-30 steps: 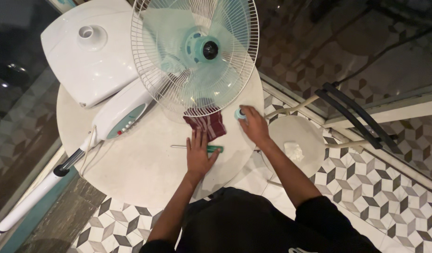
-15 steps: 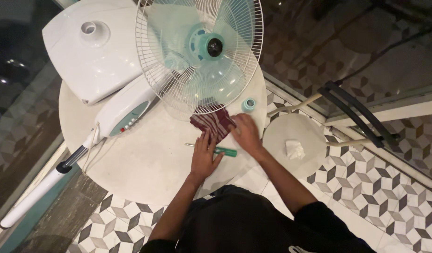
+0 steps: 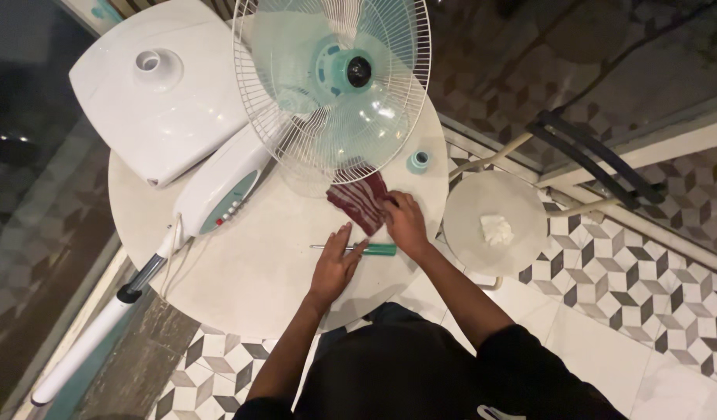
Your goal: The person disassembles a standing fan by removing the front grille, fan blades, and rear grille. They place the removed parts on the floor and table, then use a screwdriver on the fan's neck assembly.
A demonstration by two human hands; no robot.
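Right now the person's right hand [image 3: 405, 222] is closed down on the dark red striped cloth [image 3: 360, 202], fingers gripping its near edge where it lies on the round white table [image 3: 249, 280], just under the lower rim of the fan's wire guard [image 3: 331, 85]. The left hand [image 3: 335, 260] lies flat and spread, palm down, its fingertips touching the green-handled screwdriver [image 3: 358, 249], as though pinning the tool so it cannot roll. It holds nothing.

Beyond the cloth, the fan head lies face up with its pale green blades [image 3: 327, 93] behind the guard, which probably keeps the front within easy reach. A small teal cap [image 3: 418, 161] stands apart near the table edge, well clear of the hands. To the left, the white control column [image 3: 218, 190] and its pole [image 3: 94, 338] stretch off the table, and the white fan base [image 3: 152, 85] rests at the far corner. To the right, a round stool [image 3: 483, 206] carries a crumpled white tissue [image 3: 496, 229].
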